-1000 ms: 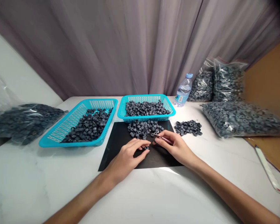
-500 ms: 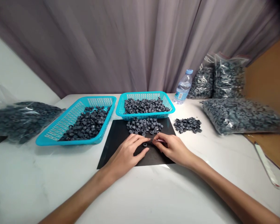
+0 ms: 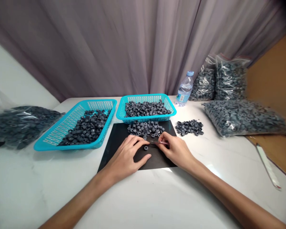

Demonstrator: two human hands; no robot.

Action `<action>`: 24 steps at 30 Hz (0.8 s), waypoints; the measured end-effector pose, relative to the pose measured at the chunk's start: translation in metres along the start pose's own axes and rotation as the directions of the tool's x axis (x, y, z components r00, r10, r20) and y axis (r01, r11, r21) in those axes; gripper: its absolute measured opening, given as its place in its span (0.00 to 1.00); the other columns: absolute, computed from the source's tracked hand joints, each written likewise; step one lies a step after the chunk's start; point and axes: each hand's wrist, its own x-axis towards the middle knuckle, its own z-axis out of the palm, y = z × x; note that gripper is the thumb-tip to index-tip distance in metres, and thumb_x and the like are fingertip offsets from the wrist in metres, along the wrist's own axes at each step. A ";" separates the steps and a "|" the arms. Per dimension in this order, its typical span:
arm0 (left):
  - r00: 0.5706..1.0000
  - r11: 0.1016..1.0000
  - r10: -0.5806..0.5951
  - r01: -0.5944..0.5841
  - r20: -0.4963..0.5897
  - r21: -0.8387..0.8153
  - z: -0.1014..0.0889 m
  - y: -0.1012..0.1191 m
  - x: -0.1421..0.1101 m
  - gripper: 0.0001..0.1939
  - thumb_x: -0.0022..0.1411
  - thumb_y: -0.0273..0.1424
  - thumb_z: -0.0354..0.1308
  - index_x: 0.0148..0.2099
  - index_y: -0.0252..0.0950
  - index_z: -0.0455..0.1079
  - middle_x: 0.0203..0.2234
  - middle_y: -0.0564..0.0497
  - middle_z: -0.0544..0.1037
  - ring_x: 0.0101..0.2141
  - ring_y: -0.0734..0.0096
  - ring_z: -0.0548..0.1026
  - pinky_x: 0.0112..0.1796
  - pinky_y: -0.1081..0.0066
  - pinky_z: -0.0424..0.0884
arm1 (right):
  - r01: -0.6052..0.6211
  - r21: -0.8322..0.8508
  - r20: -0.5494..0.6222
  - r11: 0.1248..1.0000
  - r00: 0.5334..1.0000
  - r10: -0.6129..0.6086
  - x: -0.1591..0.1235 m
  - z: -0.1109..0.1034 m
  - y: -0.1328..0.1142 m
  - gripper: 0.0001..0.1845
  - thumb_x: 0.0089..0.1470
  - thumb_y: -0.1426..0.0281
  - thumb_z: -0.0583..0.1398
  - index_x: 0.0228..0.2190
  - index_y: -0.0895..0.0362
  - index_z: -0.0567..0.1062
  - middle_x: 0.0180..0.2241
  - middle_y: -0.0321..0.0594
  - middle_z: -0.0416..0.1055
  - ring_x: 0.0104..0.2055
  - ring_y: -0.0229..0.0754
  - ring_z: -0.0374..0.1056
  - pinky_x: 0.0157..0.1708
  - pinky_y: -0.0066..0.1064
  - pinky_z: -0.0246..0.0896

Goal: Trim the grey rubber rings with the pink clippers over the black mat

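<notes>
Your left hand [image 3: 126, 152] is over the black mat [image 3: 119, 136], its thumb and forefinger spread wide, and 1 loose ring [image 3: 146, 148] sits on the mat between them, just beside the forefinger's tip; whether you touch it, I can't tell. A brush from that finger could send the ring rolling, since it is round and nothing seems to pin it. Next to it, the thin end of the slim tool [image 3: 164, 142] points at the same forefinger, so a slip of your right hand [image 3: 177, 151], which holds the tool in a narrow pinch, could prick you. Just beyond, the ring pile [image 3: 145, 128] is near enough that a careless nudge could mix the loose ring into it; farther right, your knuckles could scatter the small heap [image 3: 189, 127], which has no wall around it. For room, starting left, the long basket [image 3: 66, 147] limits your left arm's sideways swing. In the middle, the back basket [image 3: 146, 119] stands at the mat's far edge and blocks forward reach, while the widest stretch of bench [image 3: 157, 197] lies on your side of the mat. Rightward, the upright bottle [image 3: 185, 89] might topple if bumped, and the bulging bag [image 3: 244, 117] narrows the space beyond the heap.
</notes>
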 end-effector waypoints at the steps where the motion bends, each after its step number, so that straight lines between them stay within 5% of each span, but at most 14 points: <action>1: 1.000 1.000 0.003 -0.003 -0.006 0.000 -0.001 0.000 0.000 0.14 0.67 0.36 0.60 0.53 0.40 0.72 0.47 0.46 0.75 0.51 0.57 0.70 0.54 0.54 0.68 | -0.017 -0.011 -0.029 1.000 0.999 0.016 0.001 0.000 0.002 0.02 0.60 0.68 0.58 0.34 0.52 0.70 0.27 0.34 0.74 0.28 0.43 0.68 0.28 0.30 0.51; 6: 0.997 0.999 -0.004 0.001 -0.081 -0.045 -0.002 0.003 0.001 0.11 0.68 0.34 0.60 0.51 0.41 0.71 0.45 0.48 0.77 0.49 0.59 0.72 0.54 0.56 0.68 | -0.035 0.303 -0.024 0.952 0.999 0.045 0.005 -0.001 0.001 0.10 0.61 0.61 0.59 0.31 0.53 0.69 0.28 0.34 0.69 0.30 0.41 0.65 0.30 0.29 0.54; 11: 0.974 0.987 -0.031 -0.005 -0.224 -0.158 0.001 0.008 -0.001 0.14 0.66 0.34 0.64 0.52 0.41 0.69 0.42 0.51 0.78 0.44 0.64 0.74 0.50 0.62 0.69 | -0.072 0.706 0.153 0.705 0.987 -0.053 0.001 -0.007 -0.015 0.14 0.61 0.56 0.61 0.35 0.55 0.70 0.29 0.32 0.64 0.32 0.38 0.60 0.33 0.28 0.55; 17: 0.944 0.965 -0.053 -0.034 -0.325 -0.258 0.004 0.017 -0.003 0.09 0.65 0.30 0.65 0.47 0.40 0.73 0.36 0.53 0.79 0.40 0.67 0.75 0.44 0.67 0.70 | -0.154 0.831 0.257 0.535 0.959 -0.123 -0.004 -0.007 -0.027 0.17 0.61 0.55 0.63 0.33 0.57 0.71 0.28 0.31 0.59 0.29 0.34 0.53 0.30 0.27 0.50; 24: 0.929 0.950 -0.080 -0.038 -0.361 -0.309 0.003 0.022 -0.001 0.08 0.66 0.26 0.62 0.47 0.39 0.75 0.35 0.52 0.78 0.35 0.71 0.76 0.43 0.68 0.71 | -0.194 0.840 0.250 0.506 0.967 -0.043 -0.003 -0.002 -0.028 0.20 0.56 0.53 0.66 0.33 0.58 0.73 0.25 0.29 0.55 0.25 0.32 0.47 0.24 0.27 0.43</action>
